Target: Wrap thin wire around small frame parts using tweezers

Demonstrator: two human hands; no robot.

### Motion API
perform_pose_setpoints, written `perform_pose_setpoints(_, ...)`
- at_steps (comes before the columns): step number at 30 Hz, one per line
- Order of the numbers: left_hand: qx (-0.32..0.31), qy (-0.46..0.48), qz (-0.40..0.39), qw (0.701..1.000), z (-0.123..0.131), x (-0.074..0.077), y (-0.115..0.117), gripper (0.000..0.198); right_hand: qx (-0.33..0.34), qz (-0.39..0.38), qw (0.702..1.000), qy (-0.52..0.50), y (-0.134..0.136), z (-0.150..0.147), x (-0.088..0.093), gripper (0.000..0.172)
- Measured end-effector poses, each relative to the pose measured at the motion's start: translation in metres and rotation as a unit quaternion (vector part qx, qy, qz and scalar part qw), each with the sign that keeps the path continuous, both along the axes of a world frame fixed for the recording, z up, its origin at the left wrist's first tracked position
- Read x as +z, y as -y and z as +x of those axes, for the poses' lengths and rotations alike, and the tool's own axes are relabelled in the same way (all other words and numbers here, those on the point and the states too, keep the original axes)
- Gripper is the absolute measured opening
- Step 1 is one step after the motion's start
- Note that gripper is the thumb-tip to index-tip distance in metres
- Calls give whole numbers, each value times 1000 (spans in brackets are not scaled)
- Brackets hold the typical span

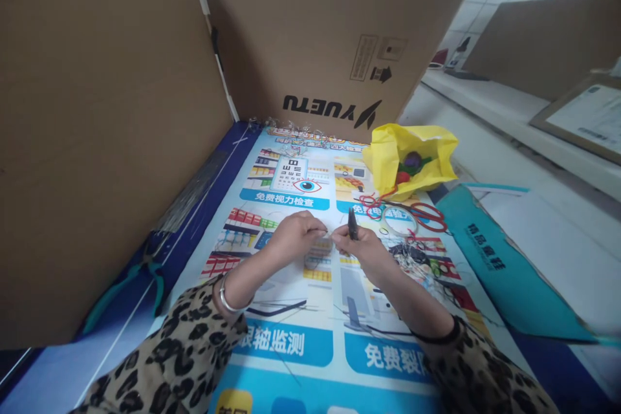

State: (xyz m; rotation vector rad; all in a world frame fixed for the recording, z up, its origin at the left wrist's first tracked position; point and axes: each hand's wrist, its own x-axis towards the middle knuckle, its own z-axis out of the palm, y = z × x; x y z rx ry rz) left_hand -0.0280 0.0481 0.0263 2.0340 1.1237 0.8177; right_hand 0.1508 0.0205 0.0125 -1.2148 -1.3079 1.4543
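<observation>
My left hand [298, 233] is closed in a pinch over the middle of the printed sheet. Its fingertips almost meet those of my right hand [359, 247]. A small whitish bit shows between the two sets of fingertips, too small to name. My right hand also grips a small dark tool [352, 223], whose blunt dark end sticks up above the thumb and forefinger; the rest is hidden in the palm. Right of that hand lie a roll of clear tape [398, 221], red-handled scissors [429, 217] and a tangle of thin wire and thread [412, 259].
A yellow paper bag [383, 155] holding coloured balls of thread stands at the back right. Teal-handled pliers [158, 284] and a bundle of thin wires [194, 194] lie left. Cardboard walls [310, 26] rise behind and left. A teal box lid [485, 252] lies right.
</observation>
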Motion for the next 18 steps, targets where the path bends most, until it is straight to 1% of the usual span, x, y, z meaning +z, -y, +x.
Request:
perform_pose_setpoints(3, 9, 55, -106, 993, 1, -6, -1, 12, -11, -6, 1000, -12, 1, -3, -4, 24)
perform_pose_setpoints(6, 25, 131, -187, 973, 3, -14, -1, 11, -20, -15, 999, -20, 3, -5, -8, 26)
perform_pose_setpoints(8, 27, 178, -241, 954, 5, -16, 0, 14, -23, -14, 999, -26, 3, -5, -10, 26)
perform_pose_setpoints(11, 19, 253, -318, 914, 8, -15, 3, 24, -24, -10, 999, -38, 3, -5, -11, 26)
perform_pose_setpoints(13, 16, 292, -345, 892, 10, -14, 5, 29, -23, -10, 999, -47, 3, -5, -11, 27)
perform_pose_setpoints(14, 18, 303, -351, 886, 11, -14, 6, 30, -22, -11, 998, -51, 3, -5, -11, 27)
perform_pose_setpoints(18, 22, 316, -350, 882, 14, -17, 8, 30, -13, -7, 998, -64, 3, -5, -13, 25)
